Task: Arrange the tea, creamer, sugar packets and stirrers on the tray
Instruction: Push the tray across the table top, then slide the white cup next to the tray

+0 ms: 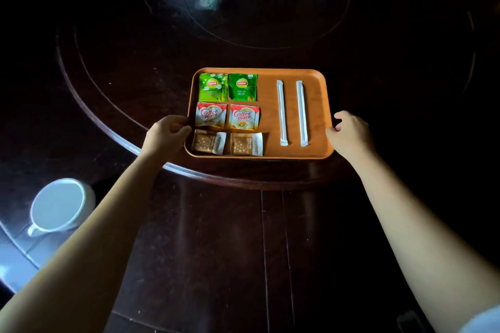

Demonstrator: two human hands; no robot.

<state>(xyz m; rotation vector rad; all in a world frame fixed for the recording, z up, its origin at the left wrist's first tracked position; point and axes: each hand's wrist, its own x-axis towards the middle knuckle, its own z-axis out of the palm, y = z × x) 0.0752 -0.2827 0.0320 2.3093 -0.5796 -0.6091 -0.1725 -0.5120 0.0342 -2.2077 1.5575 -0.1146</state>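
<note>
Arranging looks finished; left hand (169, 131) and right hand (347, 130) clasp the tray (266, 113) edges at mid-frame; next, probably a level lift.

we have only one view — a wide-angle camera on the person's head, looking forward and steeply down over both outstretched forearms. it sits above the near edge of the dark wooden table (221, 238), with the orange tray (267, 113) close to the centre of the frame and at arm's reach. the wide lens bends the edges — a white cup (58, 208) falls low on the left.
</note>
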